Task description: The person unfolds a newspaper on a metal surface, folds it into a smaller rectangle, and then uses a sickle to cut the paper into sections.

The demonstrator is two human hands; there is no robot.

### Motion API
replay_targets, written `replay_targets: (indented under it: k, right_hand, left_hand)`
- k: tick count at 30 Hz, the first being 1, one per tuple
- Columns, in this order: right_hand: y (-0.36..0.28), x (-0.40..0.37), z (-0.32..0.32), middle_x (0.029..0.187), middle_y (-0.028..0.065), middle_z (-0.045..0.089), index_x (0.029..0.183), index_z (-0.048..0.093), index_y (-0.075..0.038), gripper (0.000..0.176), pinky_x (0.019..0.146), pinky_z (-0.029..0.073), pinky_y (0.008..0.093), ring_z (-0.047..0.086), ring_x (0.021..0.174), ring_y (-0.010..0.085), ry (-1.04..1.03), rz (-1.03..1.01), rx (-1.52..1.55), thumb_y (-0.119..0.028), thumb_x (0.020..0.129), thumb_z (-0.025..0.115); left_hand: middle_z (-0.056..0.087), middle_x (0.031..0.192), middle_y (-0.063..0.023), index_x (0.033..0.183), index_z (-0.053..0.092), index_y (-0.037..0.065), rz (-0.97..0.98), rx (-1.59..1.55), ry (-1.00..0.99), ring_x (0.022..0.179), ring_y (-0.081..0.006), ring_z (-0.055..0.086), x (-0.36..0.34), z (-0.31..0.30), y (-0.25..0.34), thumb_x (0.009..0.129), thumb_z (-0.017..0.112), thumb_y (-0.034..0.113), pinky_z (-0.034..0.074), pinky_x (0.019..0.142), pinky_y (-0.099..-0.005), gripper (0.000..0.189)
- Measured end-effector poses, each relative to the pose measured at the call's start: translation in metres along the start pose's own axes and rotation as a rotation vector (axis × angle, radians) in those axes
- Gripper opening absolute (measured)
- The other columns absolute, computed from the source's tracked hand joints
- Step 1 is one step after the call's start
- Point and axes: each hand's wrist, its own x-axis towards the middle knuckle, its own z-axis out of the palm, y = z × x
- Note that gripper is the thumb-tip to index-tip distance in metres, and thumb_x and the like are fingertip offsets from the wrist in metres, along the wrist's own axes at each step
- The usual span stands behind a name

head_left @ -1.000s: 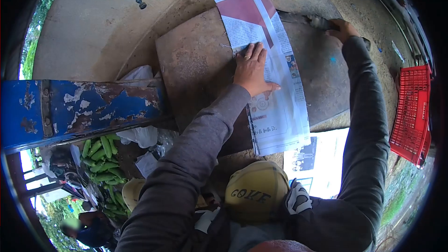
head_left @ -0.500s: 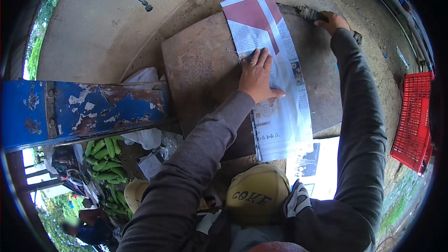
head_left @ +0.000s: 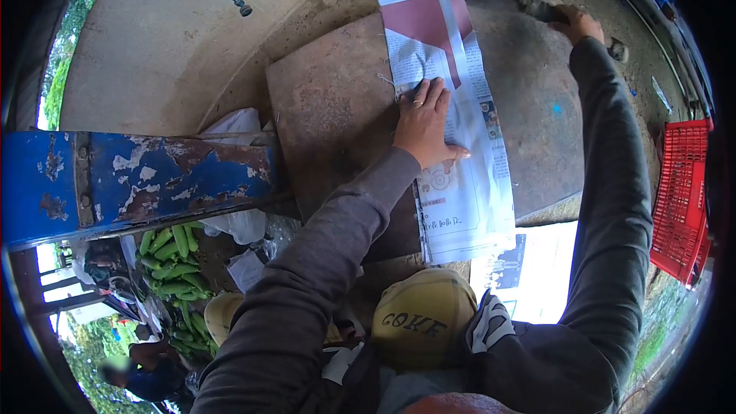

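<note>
A long folded newspaper (head_left: pixel 460 192) lies over a brown worn board (head_left: pixel 326 107). My left hand (head_left: pixel 425 126), with a ring on one finger, rests flat on the middle of the paper, fingers stretched out. At the upper right my right hand (head_left: pixel 576 25) is closed around the wrapped handle of a long knife (head_left: pixel 491 1). Its dark blade runs left past the paper's top end, and the curved tip stands out beyond it. Part of the blade near the paper is hard to make out.
A peeling blue beam (head_left: pixel 153 180) comes in from the left. Green vegetables (head_left: pixel 176 268) lie below it, near a person (head_left: pixel 149 376) at the lower left. A red plastic basket (head_left: pixel 678 199) stands at the right. More printed paper (head_left: pixel 537 268) lies near my body.
My right hand has moved to the right with the knife, and more of its curved tip shows. The paper's top end has shifted right. My left hand has barely moved.
</note>
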Motion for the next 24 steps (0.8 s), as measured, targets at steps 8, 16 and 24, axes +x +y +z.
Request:
replay_targets:
  k: [8, 16, 24]
  right_hand:
    - [0.215, -0.035, -0.038, 0.101, 0.0156, 0.063, 0.109, 0.061, -0.009, 0.059, 0.078, 0.043, 0.0335, 0.06, 0.094, 0.0279, 0.18, 0.278, 0.02, -0.059, 0.078, 0.054]
    - [0.105, -0.398, -0.038, 0.094, 0.009, 0.064, 0.109, 0.058, -0.001, 0.044, 0.077, 0.044, 0.0287, 0.057, 0.087, 0.0149, 0.271, 0.638, 0.825, -0.039, 0.091, 0.047]
    - [0.054, -0.552, -0.017, 0.089, 0.0064, 0.061, 0.107, 0.056, 0.006, 0.03, 0.072, 0.045, 0.0237, 0.056, 0.079, 0.0107, 0.388, 0.95, 1.053, -0.02, 0.09, 0.055]
  left_hand:
    - [0.027, 0.141, -0.0186, 0.131, 0.033, -0.003, 0.027, 0.055, 0.013, 0.132, -0.0344, 0.021, 0.003, -0.002, 0.001, 0.055, 0.074, 0.056, 0.023, 0.104, -0.0506, 0.104]
    - [0.025, 0.143, -0.0171, 0.131, 0.034, 0.001, 0.116, 0.07, 0.127, 0.134, -0.0317, 0.019, -0.01, 0.009, 0.011, 0.058, 0.075, 0.053, 0.017, 0.102, -0.0595, 0.099]
    - [0.022, 0.143, -0.02, 0.136, 0.027, 0.0, 0.328, 0.105, -0.136, 0.134, -0.0382, 0.015, -0.153, 0.02, 0.113, 0.071, 0.068, 0.032, 0.016, 0.103, -0.0586, 0.083]
